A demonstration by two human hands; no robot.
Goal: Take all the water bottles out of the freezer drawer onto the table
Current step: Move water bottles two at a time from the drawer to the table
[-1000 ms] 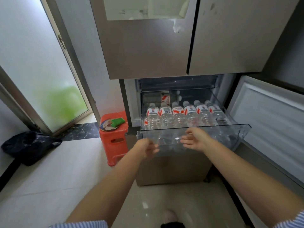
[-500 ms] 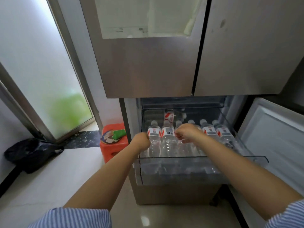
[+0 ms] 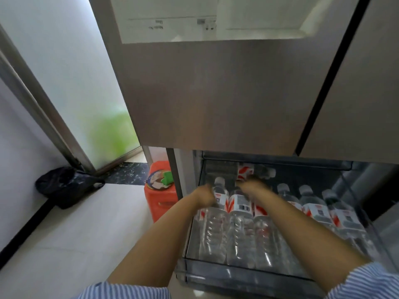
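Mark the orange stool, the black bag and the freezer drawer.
orange stool [image 3: 160,203]: head view, on its front side.
black bag [image 3: 64,186]: head view, middle of the bag.
freezer drawer [image 3: 237,275]: head view, clear front wall.

Soft daylight from the frosted door [image 3: 64,83] (left); motion blur, wide-angle bending at edges.

Both hands [image 3: 206,196] [image 3: 251,186] reach forward; fingers curled.

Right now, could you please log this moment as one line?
phase: reaching | left hand: at bottle necks | right hand: at bottle necks | drawer: open, bottles inside
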